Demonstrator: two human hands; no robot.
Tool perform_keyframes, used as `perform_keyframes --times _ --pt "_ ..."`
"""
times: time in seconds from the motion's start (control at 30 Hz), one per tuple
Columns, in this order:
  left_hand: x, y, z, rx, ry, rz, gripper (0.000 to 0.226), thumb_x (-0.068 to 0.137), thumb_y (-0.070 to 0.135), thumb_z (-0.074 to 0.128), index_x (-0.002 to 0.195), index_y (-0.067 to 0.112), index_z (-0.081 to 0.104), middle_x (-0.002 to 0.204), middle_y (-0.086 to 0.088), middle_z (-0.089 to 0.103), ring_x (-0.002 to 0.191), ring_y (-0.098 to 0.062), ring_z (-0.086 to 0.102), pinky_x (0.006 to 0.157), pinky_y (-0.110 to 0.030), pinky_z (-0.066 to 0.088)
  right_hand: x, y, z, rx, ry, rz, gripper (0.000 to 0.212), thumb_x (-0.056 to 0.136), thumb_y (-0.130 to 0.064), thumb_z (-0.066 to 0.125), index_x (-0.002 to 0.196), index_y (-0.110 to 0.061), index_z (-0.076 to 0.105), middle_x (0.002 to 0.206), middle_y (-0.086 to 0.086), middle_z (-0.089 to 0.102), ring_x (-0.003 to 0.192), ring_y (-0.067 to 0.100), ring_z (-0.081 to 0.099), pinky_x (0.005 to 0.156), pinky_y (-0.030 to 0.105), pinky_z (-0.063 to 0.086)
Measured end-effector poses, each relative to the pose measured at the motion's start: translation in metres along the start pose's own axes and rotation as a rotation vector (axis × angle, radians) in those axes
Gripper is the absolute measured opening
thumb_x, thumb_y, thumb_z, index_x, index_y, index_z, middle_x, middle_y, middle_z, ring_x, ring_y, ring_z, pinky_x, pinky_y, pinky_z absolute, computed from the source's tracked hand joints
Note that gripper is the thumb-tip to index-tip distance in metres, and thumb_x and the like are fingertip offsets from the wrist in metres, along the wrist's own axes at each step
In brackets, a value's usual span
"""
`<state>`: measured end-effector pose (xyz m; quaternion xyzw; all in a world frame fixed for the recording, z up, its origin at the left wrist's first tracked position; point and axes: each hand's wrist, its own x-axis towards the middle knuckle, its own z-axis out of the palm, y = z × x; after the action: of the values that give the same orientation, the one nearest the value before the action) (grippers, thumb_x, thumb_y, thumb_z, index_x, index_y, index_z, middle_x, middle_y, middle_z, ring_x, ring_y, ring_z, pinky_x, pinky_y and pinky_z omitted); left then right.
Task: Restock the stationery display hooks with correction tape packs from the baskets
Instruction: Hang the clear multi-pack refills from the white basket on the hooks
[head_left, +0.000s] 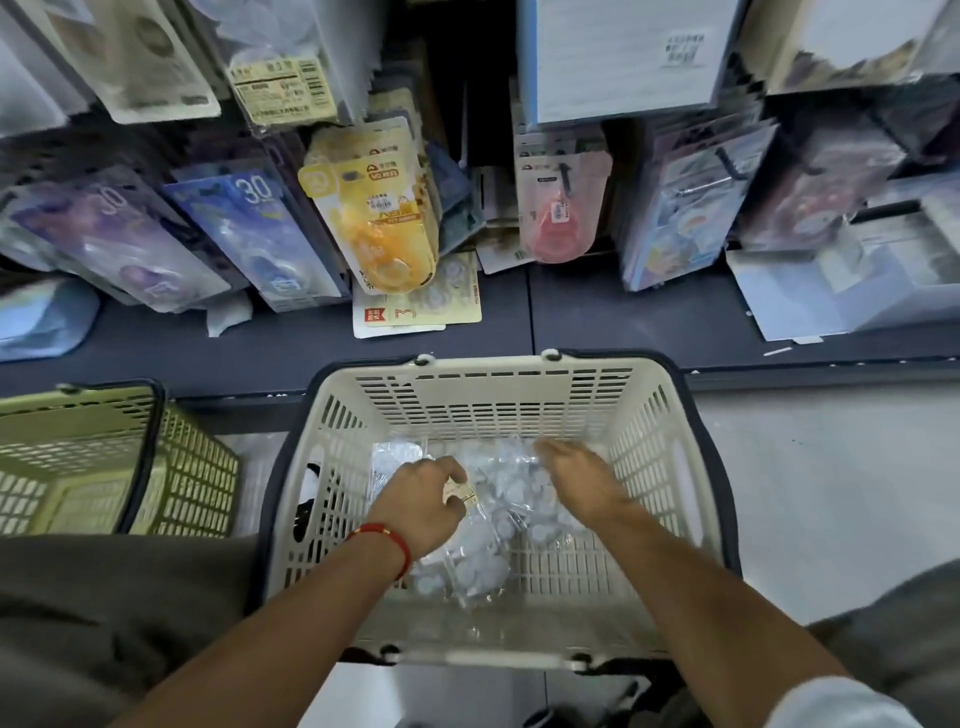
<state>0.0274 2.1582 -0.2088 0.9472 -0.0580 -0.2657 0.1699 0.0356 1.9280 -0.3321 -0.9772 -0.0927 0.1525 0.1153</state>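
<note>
A cream basket (493, 387) sits on the floor in front of me, holding a heap of clear correction tape packs (498, 519). My left hand (421, 501), with a red cord at the wrist, is down in the basket with its fingers closed on one pack by its card top. My right hand (576, 475) reaches into the heap from the right, fingers down among the packs; motion blur hides its grip. Above, display hooks carry hanging packs, a yellow one (374, 208) and a pink one (558, 208) among them.
A green basket (104, 457) stands to the left of the cream one. A dark shelf ledge (623, 322) runs below the hooks, with a few packs lying flat on it (415, 306). Purple and blue packs (249, 234) hang at left. Light floor lies to the right.
</note>
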Motion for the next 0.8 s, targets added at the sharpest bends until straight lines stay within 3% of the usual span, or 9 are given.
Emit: perform_keyframes --times 0.13,0.23,0.3,0.37,0.43,0.53,0.6,0.7,0.8 --pt "0.005 0.003 -0.006 0.015 0.132 0.075 0.059 0.097 0.021 0.066 0.153 0.021 0.045 0.157 -0.006 0.045 0.147 -0.024 0.037 0.119 -0.036 0.037 -0.004 -0.002 -0.051 0.449 0.059 0.091 0.029 0.101 -0.012 0.061 0.124 -0.024 0.074 0.123 0.004 0.074 0.097 0.026 0.074 0.088 0.035 0.06" --pt "0.007 0.005 -0.009 0.008 0.081 0.151 0.075 0.096 0.033 0.071 0.161 0.025 0.034 0.164 -0.005 0.037 0.153 -0.025 0.031 0.124 -0.037 0.03 0.0 -0.01 -0.083 0.65 -0.02 0.115 0.019 0.096 -0.016 0.067 0.097 -0.034 0.075 0.1 -0.009 0.074 0.082 0.013 0.069 0.075 0.03 0.056" --pt "0.008 0.007 -0.007 -0.091 0.0 0.108 0.061 0.097 0.029 0.071 0.153 0.029 0.047 0.145 -0.006 0.059 0.131 -0.023 0.057 0.107 -0.031 0.049 0.001 -0.018 -0.089 0.857 -0.063 0.096 0.02 0.092 -0.012 0.068 0.093 -0.031 0.075 0.088 -0.018 0.072 0.082 -0.001 0.067 0.074 0.026 0.052" --pt "0.006 0.002 -0.004 -0.25 -0.024 -0.032 0.046 0.098 0.017 0.068 0.142 0.026 0.058 0.12 -0.001 0.064 0.096 -0.013 0.066 0.077 -0.018 0.054 0.002 -0.022 -0.083 0.964 -0.032 0.157 0.021 0.094 -0.014 0.07 0.099 -0.035 0.072 0.096 -0.016 0.072 0.091 0.002 0.068 0.079 0.025 0.055" --pt "0.001 -0.01 -0.002 -0.379 -0.015 -0.193 0.036 0.097 0.007 0.065 0.128 0.024 0.061 0.11 -0.003 0.063 0.084 -0.012 0.062 0.071 -0.02 0.053 -0.001 -0.017 -0.064 0.805 -0.014 0.255 0.017 0.097 -0.02 0.069 0.112 -0.028 0.067 0.112 -0.007 0.069 0.102 0.012 0.067 0.094 0.036 0.058" --pt "-0.004 -0.031 -0.003 -0.513 -0.043 -0.359 0.031 0.097 0.003 0.06 0.119 0.024 0.056 0.102 -0.008 0.066 0.08 -0.018 0.063 0.071 -0.032 0.056 -0.017 -0.007 -0.017 0.153 -0.344 0.238 0.071 0.093 -0.031 0.074 0.153 -0.019 0.039 0.147 0.011 0.051 0.133 0.03 0.052 0.11 0.047 0.048" --pt "-0.006 -0.038 -0.007 -0.642 -0.058 -0.418 0.032 0.097 0.003 0.06 0.12 0.025 0.054 0.104 -0.01 0.065 0.084 -0.022 0.066 0.076 -0.038 0.058 -0.028 -0.012 0.009 -0.039 -0.36 0.183 0.094 0.088 -0.023 0.079 0.161 -0.018 0.019 0.155 0.012 0.039 0.143 0.033 0.04 0.112 0.049 0.044" --pt "-0.005 -0.042 -0.009 -0.762 -0.039 -0.468 0.033 0.096 0.004 0.061 0.123 0.022 0.056 0.112 -0.012 0.064 0.101 -0.032 0.068 0.091 -0.045 0.058 -0.029 -0.009 0.021 -0.04 -0.281 0.131 0.086 0.093 -0.008 0.068 0.162 -0.018 0.019 0.156 0.013 0.041 0.142 0.033 0.04 0.113 0.049 0.042" --pt "-0.002 -0.04 -0.011 -0.789 0.024 -0.477 0.024 0.094 0.006 0.061 0.114 0.019 0.059 0.108 -0.013 0.064 0.096 -0.03 0.064 0.091 -0.039 0.051 -0.025 0.006 -0.009 0.401 -0.316 0.204 0.05 0.105 -0.024 0.056 0.153 -0.018 0.047 0.141 0.015 0.061 0.119 0.028 0.061 0.102 0.04 0.051"
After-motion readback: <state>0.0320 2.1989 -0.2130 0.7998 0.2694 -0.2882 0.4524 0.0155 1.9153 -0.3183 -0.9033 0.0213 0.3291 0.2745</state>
